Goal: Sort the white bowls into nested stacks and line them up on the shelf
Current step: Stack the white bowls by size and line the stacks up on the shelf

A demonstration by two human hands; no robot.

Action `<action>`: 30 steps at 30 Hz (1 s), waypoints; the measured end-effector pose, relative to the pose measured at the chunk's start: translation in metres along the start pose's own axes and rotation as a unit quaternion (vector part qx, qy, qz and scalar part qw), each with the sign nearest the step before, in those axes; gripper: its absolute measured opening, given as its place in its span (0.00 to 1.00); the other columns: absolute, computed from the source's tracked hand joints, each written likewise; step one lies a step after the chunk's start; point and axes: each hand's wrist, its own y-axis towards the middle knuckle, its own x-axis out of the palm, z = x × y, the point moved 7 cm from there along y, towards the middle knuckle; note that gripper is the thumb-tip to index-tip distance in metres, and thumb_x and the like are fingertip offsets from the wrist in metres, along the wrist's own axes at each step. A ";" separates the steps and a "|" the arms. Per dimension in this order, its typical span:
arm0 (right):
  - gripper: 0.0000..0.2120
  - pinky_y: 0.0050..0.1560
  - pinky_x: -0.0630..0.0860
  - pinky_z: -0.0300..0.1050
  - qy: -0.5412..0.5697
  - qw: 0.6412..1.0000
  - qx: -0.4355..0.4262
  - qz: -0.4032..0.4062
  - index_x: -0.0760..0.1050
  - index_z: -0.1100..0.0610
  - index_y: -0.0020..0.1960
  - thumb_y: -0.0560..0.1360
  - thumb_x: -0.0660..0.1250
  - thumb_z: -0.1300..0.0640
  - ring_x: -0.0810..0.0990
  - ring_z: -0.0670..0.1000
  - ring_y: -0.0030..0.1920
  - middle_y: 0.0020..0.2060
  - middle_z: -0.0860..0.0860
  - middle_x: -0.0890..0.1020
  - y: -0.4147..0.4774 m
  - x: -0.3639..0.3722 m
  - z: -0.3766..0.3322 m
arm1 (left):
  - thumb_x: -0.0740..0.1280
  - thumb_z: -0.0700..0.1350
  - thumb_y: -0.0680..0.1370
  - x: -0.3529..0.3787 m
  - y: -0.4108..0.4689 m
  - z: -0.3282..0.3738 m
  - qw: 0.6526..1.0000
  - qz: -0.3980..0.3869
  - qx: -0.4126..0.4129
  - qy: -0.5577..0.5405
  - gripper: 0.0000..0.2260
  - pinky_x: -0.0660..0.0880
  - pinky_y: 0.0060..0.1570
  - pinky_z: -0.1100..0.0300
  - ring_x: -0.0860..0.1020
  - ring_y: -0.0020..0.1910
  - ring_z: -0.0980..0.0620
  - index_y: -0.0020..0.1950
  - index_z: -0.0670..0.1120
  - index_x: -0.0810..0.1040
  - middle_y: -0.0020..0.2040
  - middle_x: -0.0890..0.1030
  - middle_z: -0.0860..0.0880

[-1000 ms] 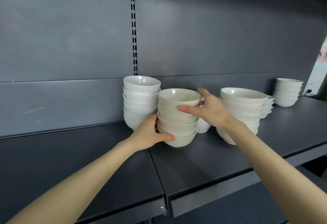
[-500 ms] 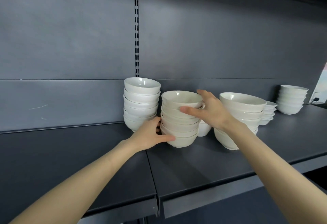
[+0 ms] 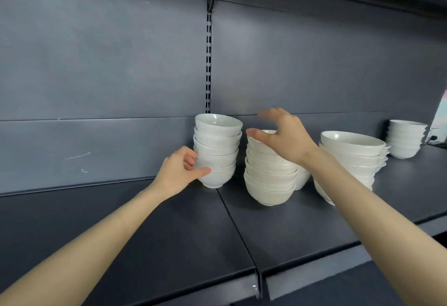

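stacks of white glazed bowls stand along the back edge of a dark grey shelf (image 3: 169, 233), not yet in a straight line. the wide stack (image 3: 350, 158), the broadest, sits right of the others. it looks the heaviest and is probably best taken with both hands low on its sides. the middle stack (image 3: 268, 177) stands nearer the front edge than its neighbours, just right of the seam (image 3: 237, 223) between the two shelf boards. the right hand (image 3: 287, 136) is spread over its top bowl, fingers straight and apart; whether the palm touches the rim cannot be told. the left stack (image 3: 217, 150), narrower and taller, stands at the back end of the seam. the left hand (image 3: 179, 172) grips its lower bowls, thumb across the front, fingers curled round the side. the glaze looks hard, slick and easy to chip, so a tall stack likely wants a grip at the base and a steadying hand on top. a far stack (image 3: 406, 138) waits toward the right end, and a single bowl (image 3: 303, 177) sits half hidden behind the middle stack. behind them run a scuffed grey back panel (image 3: 96, 63) and a slotted upright (image 3: 208, 63); the smooth board should let a stack slide
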 end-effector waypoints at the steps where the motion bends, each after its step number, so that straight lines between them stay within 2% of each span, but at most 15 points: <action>1: 0.26 0.60 0.66 0.41 0.003 1.000 0.002 0.011 0.71 0.57 0.69 0.74 0.69 0.47 0.71 0.53 0.66 0.65 0.53 0.74 0.002 0.004 -0.007 | 0.78 0.50 0.68 -0.002 0.003 -0.007 1.000 -0.012 -0.007 -0.003 0.23 0.71 0.41 0.67 0.77 0.46 0.52 0.57 0.46 0.74 0.51 0.77 0.49; 5: 0.25 0.55 0.64 0.35 0.009 0.999 0.025 0.022 0.71 0.58 0.69 0.75 0.69 0.49 0.72 0.52 0.65 0.65 0.52 0.75 0.003 0.031 -0.028 | 0.79 0.51 0.66 -0.003 0.015 -0.033 0.996 -0.083 -0.014 -0.008 0.38 0.70 0.51 0.61 0.75 0.56 0.52 0.71 0.46 0.65 0.61 0.72 0.49; 9: 0.25 0.61 0.72 0.46 0.042 0.996 0.076 0.037 0.71 0.59 0.68 0.74 0.70 0.51 0.75 0.54 0.60 0.52 0.51 0.76 0.000 0.058 -0.032 | 0.79 0.51 0.66 0.007 0.027 -0.055 0.988 -0.148 -0.024 -0.038 0.44 0.72 0.59 0.57 0.73 0.60 0.52 0.75 0.47 0.58 0.67 0.69 0.48; 12: 0.30 0.63 0.72 0.52 0.063 0.990 0.122 0.040 0.68 0.59 0.69 0.72 0.71 0.48 0.74 0.54 0.62 0.60 0.52 0.77 -0.003 0.077 -0.031 | 0.79 0.50 0.66 0.018 0.032 -0.064 0.979 -0.185 -0.036 -0.076 0.47 0.70 0.62 0.56 0.71 0.62 0.52 0.77 0.47 0.55 0.71 0.67 0.48; 15: 0.41 0.63 0.72 0.55 0.090 0.983 0.155 0.046 0.63 0.57 0.71 0.65 0.70 0.38 0.74 0.55 0.64 0.64 0.53 0.75 -0.005 0.091 -0.034 | 0.80 0.46 0.66 0.027 0.041 -0.064 0.970 -0.210 -0.035 -0.115 0.47 0.69 0.60 0.60 0.71 0.61 0.54 0.76 0.46 0.55 0.68 0.69 0.50; 17: 0.45 0.63 0.73 0.55 0.099 0.980 0.168 0.051 0.61 0.56 0.72 0.62 0.68 0.35 0.74 0.55 0.64 0.64 0.53 0.75 -0.003 0.097 -0.032 | 0.80 0.45 0.66 0.033 0.048 -0.063 0.963 -0.222 -0.035 -0.147 0.45 0.70 0.58 0.60 0.73 0.59 0.55 0.75 0.47 0.57 0.66 0.71 0.52; 21: 0.42 0.63 0.72 0.56 0.087 0.978 0.179 0.058 0.58 0.57 0.74 0.69 0.72 0.42 0.73 0.57 0.64 0.66 0.55 0.73 0.006 0.103 -0.026 | 0.79 0.43 0.66 0.043 0.060 -0.064 0.955 -0.233 -0.042 -0.178 0.42 0.70 0.52 0.66 0.73 0.58 0.56 0.74 0.49 0.60 0.63 0.73 0.54; 23: 0.43 0.63 0.72 0.56 0.088 0.977 0.185 0.057 0.58 0.57 0.74 0.68 0.72 0.40 0.73 0.56 0.64 0.66 0.55 0.74 0.009 0.106 -0.022 | 0.80 0.44 0.66 0.048 0.062 -0.066 0.950 -0.246 -0.044 -0.187 0.42 0.70 0.47 0.69 0.74 0.58 0.57 0.73 0.49 0.61 0.62 0.74 0.55; 25: 0.46 0.63 0.72 0.56 0.094 0.975 0.194 0.058 0.58 0.56 0.74 0.64 0.70 0.36 0.74 0.55 0.64 0.64 0.54 0.75 0.010 0.110 -0.020 | 0.81 0.46 0.64 0.052 0.065 -0.071 0.946 -0.256 -0.051 -0.192 0.41 0.70 0.48 0.68 0.75 0.58 0.58 0.72 0.49 0.63 0.63 0.75 0.55; 27: 0.46 0.62 0.74 0.55 0.101 0.973 0.196 0.068 0.59 0.56 0.73 0.63 0.70 0.35 0.75 0.54 0.62 0.61 0.53 0.76 0.010 0.114 -0.016 | 0.81 0.46 0.63 0.052 0.067 -0.075 0.948 -0.250 -0.058 -0.188 0.39 0.71 0.47 0.68 0.75 0.56 0.59 0.70 0.48 0.66 0.60 0.76 0.55; 30: 0.41 0.62 0.73 0.54 0.097 0.975 0.185 0.079 0.59 0.56 0.73 0.68 0.74 0.42 0.74 0.54 0.62 0.59 0.52 0.77 0.012 0.116 -0.016 | 0.81 0.45 0.63 0.049 0.068 -0.075 0.955 -0.229 -0.057 -0.178 0.37 0.71 0.43 0.71 0.76 0.52 0.61 0.67 0.47 0.68 0.56 0.77 0.56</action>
